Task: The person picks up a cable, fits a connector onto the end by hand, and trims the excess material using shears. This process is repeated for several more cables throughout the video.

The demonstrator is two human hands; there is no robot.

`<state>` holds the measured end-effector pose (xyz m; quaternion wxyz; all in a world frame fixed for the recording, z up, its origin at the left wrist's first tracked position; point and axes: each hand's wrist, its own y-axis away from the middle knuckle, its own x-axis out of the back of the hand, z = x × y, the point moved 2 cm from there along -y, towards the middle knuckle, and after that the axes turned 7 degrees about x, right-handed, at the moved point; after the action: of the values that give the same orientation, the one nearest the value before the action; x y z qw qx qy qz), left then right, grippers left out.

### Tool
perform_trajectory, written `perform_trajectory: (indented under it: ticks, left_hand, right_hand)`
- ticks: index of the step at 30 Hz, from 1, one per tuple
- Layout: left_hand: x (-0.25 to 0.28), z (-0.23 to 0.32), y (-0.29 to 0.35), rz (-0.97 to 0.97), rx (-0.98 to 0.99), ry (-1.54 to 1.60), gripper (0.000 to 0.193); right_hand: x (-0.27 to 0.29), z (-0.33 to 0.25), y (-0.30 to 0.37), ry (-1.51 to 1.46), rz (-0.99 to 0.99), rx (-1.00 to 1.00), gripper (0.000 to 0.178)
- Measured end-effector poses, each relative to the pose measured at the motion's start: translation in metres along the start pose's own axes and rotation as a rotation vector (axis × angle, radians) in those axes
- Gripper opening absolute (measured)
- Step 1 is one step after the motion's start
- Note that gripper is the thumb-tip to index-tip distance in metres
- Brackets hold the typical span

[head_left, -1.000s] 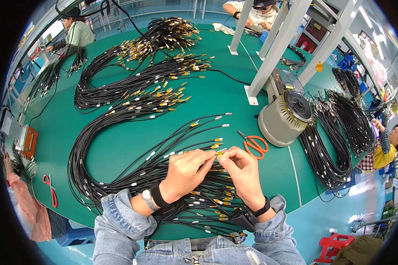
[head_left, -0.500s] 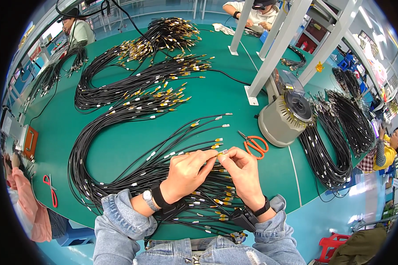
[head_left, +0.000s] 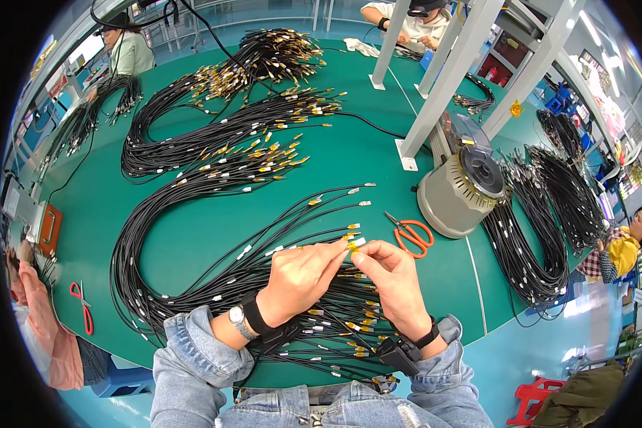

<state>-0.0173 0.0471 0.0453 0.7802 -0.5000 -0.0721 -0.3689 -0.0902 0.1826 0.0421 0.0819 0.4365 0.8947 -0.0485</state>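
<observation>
Both hands meet over a bundle of black cables [head_left: 242, 258] at the near edge of the table. Pinched between thumb and fingers of my left hand [head_left: 296, 279] is the end of one cable. The fingertips of my right hand [head_left: 389, 279] close on the yellow-and-white tip [head_left: 355, 245] of that same cable. Most of that cable is hidden by my hands. Other cable ends with yellow and white tips [head_left: 364, 204] fan out just beyond. Orange-handled cutters [head_left: 412, 235] lie on the table right of my right hand.
On the green table [head_left: 335, 160] more cable bundles [head_left: 228, 132] curve at the far left. A round beige machine [head_left: 453, 196] and grey metal posts [head_left: 442, 93] stand to the right, with cable bundles [head_left: 531, 239] past them. Red-handled scissors [head_left: 84, 310] lie left. Several people work around the table.
My hands stay almost in place. The yellow-and-white tip shows more between my fingertips, and my right fingers have shifted slightly on it.
</observation>
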Motion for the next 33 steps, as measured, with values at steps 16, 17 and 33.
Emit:
perform_trajectory:
  ticks: [16,17,33]
  left_hand:
    - [-0.0015,0.0005,0.0013,-0.088,0.122,0.135,0.003]
    - [-0.0018,0.0005,0.0016,-0.103,0.145,0.146,0.002]
    - [-0.001,-0.003,0.0006,-0.129,0.342,0.255,0.01]
  right_hand:
    - [0.0006,0.0057,-0.0024,-0.023,-0.023,-0.016,0.011]
    - [0.0006,0.0058,-0.0023,-0.019,-0.024,-0.017,0.011]
    - [-0.0075,0.0049,-0.0012,-0.157,-0.055,0.009,0.019]
